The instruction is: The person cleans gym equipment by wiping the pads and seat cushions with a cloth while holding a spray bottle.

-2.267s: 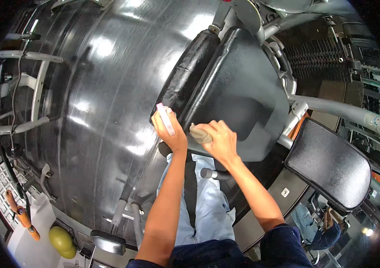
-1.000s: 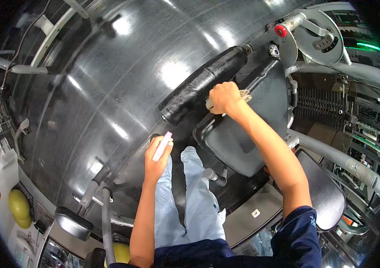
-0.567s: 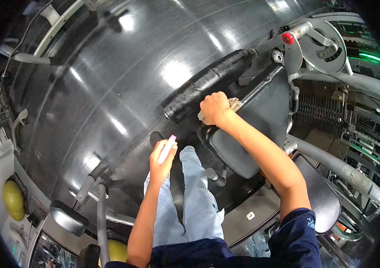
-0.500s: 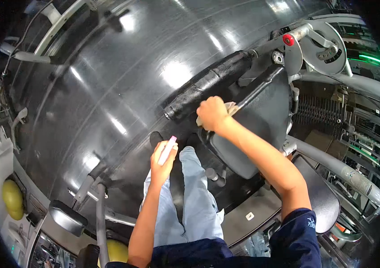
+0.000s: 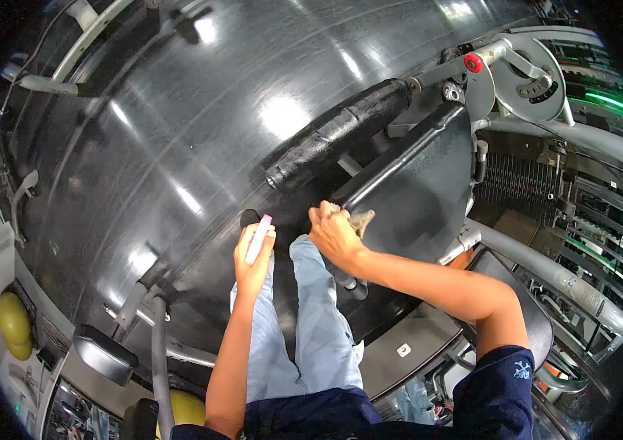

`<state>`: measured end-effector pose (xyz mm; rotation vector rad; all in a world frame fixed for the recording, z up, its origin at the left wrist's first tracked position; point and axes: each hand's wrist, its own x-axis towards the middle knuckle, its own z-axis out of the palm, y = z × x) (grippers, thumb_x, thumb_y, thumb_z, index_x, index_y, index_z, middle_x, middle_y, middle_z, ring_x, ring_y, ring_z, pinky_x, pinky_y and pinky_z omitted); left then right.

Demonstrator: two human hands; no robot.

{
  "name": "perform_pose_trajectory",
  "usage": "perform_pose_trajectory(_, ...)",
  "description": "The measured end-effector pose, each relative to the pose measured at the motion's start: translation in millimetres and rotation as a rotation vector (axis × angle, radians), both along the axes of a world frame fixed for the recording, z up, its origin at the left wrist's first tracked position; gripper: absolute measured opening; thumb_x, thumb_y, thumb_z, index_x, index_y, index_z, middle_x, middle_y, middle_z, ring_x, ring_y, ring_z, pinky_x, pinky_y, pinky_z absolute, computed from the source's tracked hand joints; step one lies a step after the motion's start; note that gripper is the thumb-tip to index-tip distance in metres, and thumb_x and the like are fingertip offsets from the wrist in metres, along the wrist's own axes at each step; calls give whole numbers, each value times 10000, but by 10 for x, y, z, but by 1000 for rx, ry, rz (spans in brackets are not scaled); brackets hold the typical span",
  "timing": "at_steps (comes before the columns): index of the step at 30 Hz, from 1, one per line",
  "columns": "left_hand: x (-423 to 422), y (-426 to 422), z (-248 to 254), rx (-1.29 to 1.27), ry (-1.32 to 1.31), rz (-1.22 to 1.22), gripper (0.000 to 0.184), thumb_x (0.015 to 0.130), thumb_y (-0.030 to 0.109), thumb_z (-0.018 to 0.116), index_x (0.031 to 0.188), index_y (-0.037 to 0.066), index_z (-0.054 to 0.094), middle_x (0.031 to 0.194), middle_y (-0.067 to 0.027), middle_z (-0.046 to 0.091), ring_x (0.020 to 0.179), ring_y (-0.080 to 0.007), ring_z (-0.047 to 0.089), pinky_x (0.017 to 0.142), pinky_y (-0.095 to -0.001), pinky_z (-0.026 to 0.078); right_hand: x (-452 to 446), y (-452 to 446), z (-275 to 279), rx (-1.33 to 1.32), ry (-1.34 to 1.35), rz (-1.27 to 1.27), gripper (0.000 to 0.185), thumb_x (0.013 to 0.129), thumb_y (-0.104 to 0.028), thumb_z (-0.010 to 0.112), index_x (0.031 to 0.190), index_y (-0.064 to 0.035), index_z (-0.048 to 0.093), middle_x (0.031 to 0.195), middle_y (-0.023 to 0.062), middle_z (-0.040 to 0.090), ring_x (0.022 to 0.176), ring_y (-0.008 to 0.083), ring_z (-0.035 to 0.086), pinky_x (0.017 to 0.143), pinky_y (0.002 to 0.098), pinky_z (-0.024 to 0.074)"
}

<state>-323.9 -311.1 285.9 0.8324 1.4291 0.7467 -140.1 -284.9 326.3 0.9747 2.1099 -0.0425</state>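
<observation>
My left hand (image 5: 254, 253) is wrapped round a small white bottle (image 5: 259, 239) with a pink top, held above my left leg. A beige cloth (image 5: 359, 221) is bunched in my right hand (image 5: 335, 233), which is at the near left corner of the black padded seat (image 5: 418, 191). Part of the cloth sticks out on the right side of the hand. Beyond the seat lies a black roller pad (image 5: 341, 133), apart from both hands.
A grey machine frame with a red knob (image 5: 473, 63) and round plate stands at upper right. Another black pad (image 5: 520, 301) is right of my forearm. At lower left are a small pad (image 5: 105, 355) and a yellow-green ball (image 5: 14, 323). Dark shiny floor (image 5: 179, 132) spreads leftward.
My right hand has moved with the cloth along the seat's edge toward me, down to its near corner. My left hand still holds the bottle, slightly further left in view.
</observation>
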Motion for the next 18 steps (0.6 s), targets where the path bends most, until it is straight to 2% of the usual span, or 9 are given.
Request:
perform_pose_trajectory(1,-4,4,16,-15,-22,32,126,965,114,662,1050,22,663,888,4,626,755,-59,554,679,-234,459,77,-63,4,-2,-2,3,149,825,-201,654,884,-118,762,947,28,565,931,221,542,565,328,483)
perform_pose_trajectory(2,-14,10,36,-13,-26,68,112,970,106,644,1043,23,662,911,-1,639,801,-69,576,737,-237,470,195,-120,22,-12,133,-46,146,817,-204,655,870,-107,750,968,35,553,967,227,542,579,329,508)
perform_pose_trajectory(4,-52,8,45,-14,-28,105,103,969,96,636,1038,24,662,916,-6,644,828,-73,584,771,-238,471,400,-189,103,-34,330,-153,134,817,-205,649,859,-101,721,1017,32,527,1024,221,536,616,338,565)
perform_pose_trajectory(6,-72,21,71,-40,-53,184,83,960,63,618,1018,26,663,921,-15,653,893,-82,598,843,-250,471,536,-232,128,-15,397,-210,130,808,-199,649,877,-105,707,1004,18,531,1009,201,555,611,332,568)
perform_pose_trajectory(15,-81,28,62,64,-7,120,103,951,51,618,1028,2,668,948,-30,676,862,-92,607,804,-251,479,372,-36,-34,139,480,-329,185,803,-189,635,966,-113,680,1017,11,545,999,203,556,627,341,570)
perform_pose_trajectory(17,-54,16,57,82,7,115,101,955,65,626,1027,10,670,937,-20,667,850,-84,595,787,-245,472,462,-188,38,169,581,-353,189,806,-189,633,955,-92,696,1048,19,551,1023,217,560,650,358,588)
perform_pose_trajectory(18,-35,2,63,98,21,117,99,959,79,633,1027,18,672,926,-10,658,838,-75,582,771,-239,465,516,-314,42,210,575,-372,189,791,-185,643,971,-138,679,1020,-7,530,974,203,544,659,359,575)
